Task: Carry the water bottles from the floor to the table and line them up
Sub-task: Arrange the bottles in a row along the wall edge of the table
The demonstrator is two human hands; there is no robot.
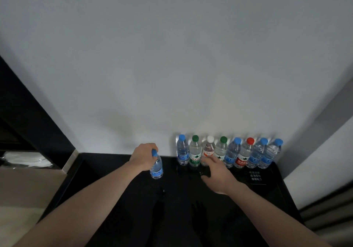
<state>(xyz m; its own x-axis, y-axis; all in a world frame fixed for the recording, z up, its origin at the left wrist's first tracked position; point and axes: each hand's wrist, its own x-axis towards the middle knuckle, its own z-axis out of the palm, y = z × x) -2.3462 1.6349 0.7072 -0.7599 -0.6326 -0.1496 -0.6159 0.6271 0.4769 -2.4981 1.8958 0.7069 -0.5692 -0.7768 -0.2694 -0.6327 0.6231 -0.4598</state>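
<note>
A: Where is the carried bottle [156,167] sitting right now?

B: It is hanging, slightly tilted, just left of the row of eight bottles [229,154] standing against the wall on the black table [118,199]. The left hand [143,158] is gripping it from above, fingers curled around the neck under the blue cap.

A: And the other hand?

B: The right hand [215,172] is reaching toward the row, palm down, fingers loosely spread. Its fingertips are lying at the foot of the white-capped bottle [209,151], and I cannot tell whether they are touching it.

A: So what is looking risky?

B: The row is standing tightly packed, bottle against bottle. If the right hand is nudging one base, its neighbours are likely toppling in turn. And the carried bottle is coming in tilted; set down like that beside the leftmost blue-capped bottle [182,151], it is probably knocking it or tipping over itself.

A: The neck grip?

B: Probably giving little control over the bottom's swing.
</note>
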